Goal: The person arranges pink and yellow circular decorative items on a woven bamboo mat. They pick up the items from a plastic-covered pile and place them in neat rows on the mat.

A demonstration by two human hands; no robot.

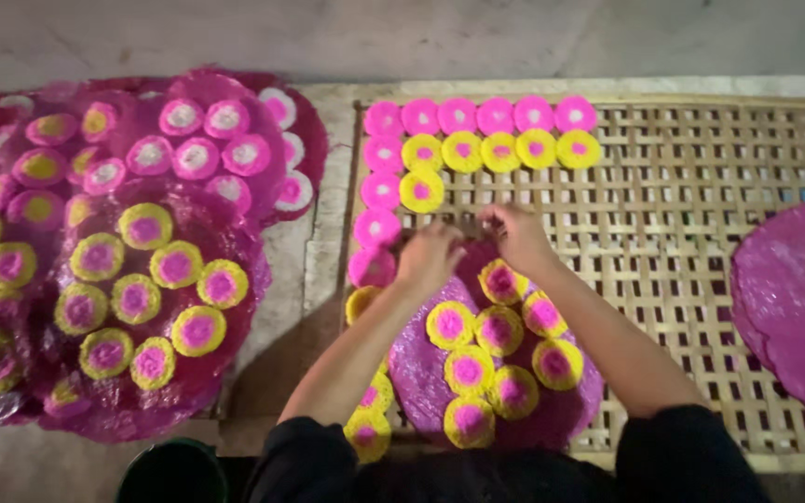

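My left hand and my right hand meet over a woven bamboo rack, fingers bent down close together at its lattice. What lies under the fingertips is hidden. Just below my wrists rests a round magenta sheet carrying several yellow discs with pink centres. On the rack above my hands, pink discs line the top edge and left side, with yellow discs in a row inside them.
To the left, stacked magenta sheets hold many pink and yellow discs. Bare magenta sheets lie at the rack's right edge. A dark green bucket stands at the bottom left. The floor beyond is pale concrete.
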